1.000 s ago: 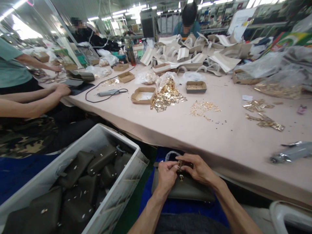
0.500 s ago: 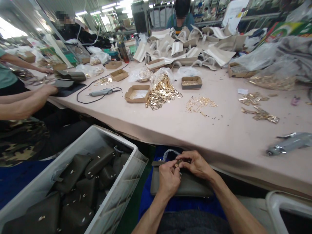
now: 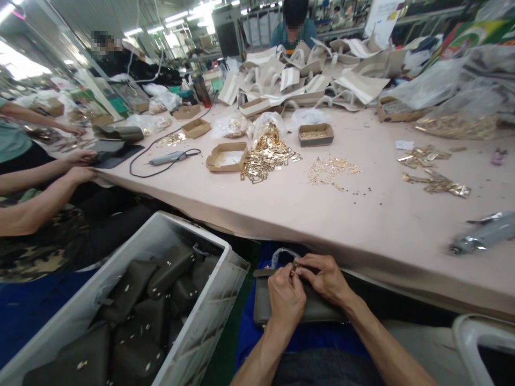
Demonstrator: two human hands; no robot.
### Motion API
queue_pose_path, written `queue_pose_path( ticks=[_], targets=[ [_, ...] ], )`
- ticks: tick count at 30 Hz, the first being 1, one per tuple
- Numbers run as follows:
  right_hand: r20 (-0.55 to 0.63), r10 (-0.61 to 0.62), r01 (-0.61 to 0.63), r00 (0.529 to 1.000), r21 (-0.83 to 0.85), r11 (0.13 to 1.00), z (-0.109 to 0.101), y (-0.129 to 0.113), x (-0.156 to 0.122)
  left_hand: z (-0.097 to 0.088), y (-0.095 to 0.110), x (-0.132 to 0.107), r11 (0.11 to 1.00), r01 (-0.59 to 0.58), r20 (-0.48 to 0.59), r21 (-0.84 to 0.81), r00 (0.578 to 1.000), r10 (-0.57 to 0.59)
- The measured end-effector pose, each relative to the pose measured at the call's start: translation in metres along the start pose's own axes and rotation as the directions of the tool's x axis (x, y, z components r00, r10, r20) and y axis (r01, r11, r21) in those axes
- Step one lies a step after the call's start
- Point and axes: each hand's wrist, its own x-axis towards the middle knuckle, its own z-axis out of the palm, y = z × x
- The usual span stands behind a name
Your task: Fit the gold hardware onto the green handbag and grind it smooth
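A dark olive handbag (image 3: 322, 308) lies across my lap on blue cloth, just below the table edge. Over its upper part my left hand (image 3: 285, 292) and my right hand (image 3: 324, 276) meet, fingertips pinched together. Between them shows a small gold-coloured metal fitting (image 3: 295, 268); both hands appear to grip it, though its exact shape is hidden by the fingers. A loop wrapped in clear plastic (image 3: 284, 252) rises behind my hands at the bag's far edge.
On my left stands a grey plastic crate (image 3: 237, 262) with several dark bags inside. The table (image 3: 249, 209) bears gold metal plates (image 3: 265, 155), small fittings (image 3: 333, 171), cardboard trays (image 3: 227, 157) and a grey electric screwdriver (image 3: 483, 236). A co-worker's arms (image 3: 52, 171) are at far left.
My hands stay together over the handbag, and my left fingers have curled in closer around the fitting. The view has shifted slightly. At left, the co-worker's second hand has come into sight.
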Motion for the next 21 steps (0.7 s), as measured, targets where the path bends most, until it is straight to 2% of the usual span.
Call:
queue_pose_path(
  ticks=[7, 15, 18, 21],
  targets=[
    [-0.033, -0.123, 0.12, 0.992, -0.082, 0.989, 0.012, 0.014, -0.006, 0.005, -0.003, 0.003, 0.999, 0.037, 0.012, 0.028, 0.999, -0.037],
    [-0.001, -0.187, 0.187, 0.982, -0.091, 0.978, 0.014, 0.01, -0.007, 0.009, -0.008, 0.003, 0.995, 0.046, -0.003, 0.087, 0.999, -0.046],
    [-0.017, -0.126, 0.124, 0.992, -0.056, 0.991, 0.013, 0.005, -0.007, 0.01, -0.008, 0.003, 0.994, 0.035, -0.005, 0.105, 0.999, -0.035],
    [-0.021, 0.093, -0.092, 0.995, 0.041, 0.995, 0.012, -0.001, -0.004, 0.01, -0.005, 0.003, 0.994, 0.024, 0.003, 0.102, 1.0, -0.024]
  ],
)
